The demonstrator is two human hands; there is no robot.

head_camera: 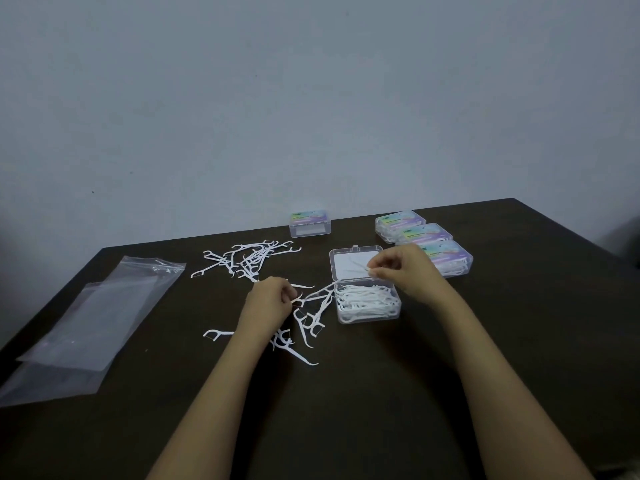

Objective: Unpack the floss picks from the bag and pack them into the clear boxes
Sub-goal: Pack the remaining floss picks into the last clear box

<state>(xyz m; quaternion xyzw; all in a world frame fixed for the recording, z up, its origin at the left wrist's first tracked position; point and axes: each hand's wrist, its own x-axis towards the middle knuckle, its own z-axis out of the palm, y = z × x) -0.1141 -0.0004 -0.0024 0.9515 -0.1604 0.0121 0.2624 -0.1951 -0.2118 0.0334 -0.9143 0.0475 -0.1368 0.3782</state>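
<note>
Dark counter (450, 393) meets a plain grey wall (311, 98), and flat clear bags (104, 317) lie overlapped toward the left edge. Near the far edge sits a tangled heap of loose floss picks (249, 261). A smaller cluster (308, 323) is spread mid-counter, just left of the open clear box (367, 319).

The box is already well filled, with its lid (346, 268) laid back flat. The left hand (273, 299) has its fingers curled and pinches one pick out of the smaller cluster. The right hand (401, 271) hovers over the lid with its fingertips closed on what looks like a single thin pick.

The likeliest trouble is snagging. Several picks (323, 294) reach up to the box's left rim and cross those on the counter, so lifting the pinched one could drag its neighbours along or tip some out of the box. The box looks light and neither hand steadies it, so a tug or a nudge may slide it. The picks inside lie heaped rather than aligned, so adding more could stop the lid from snapping shut.

Three closed filled boxes (429, 237) sit close behind the right hand toward the far right corner, where a careless sweep of the wrist could knock them. Another closed box (309, 223) stands alone at the far edge.
</note>
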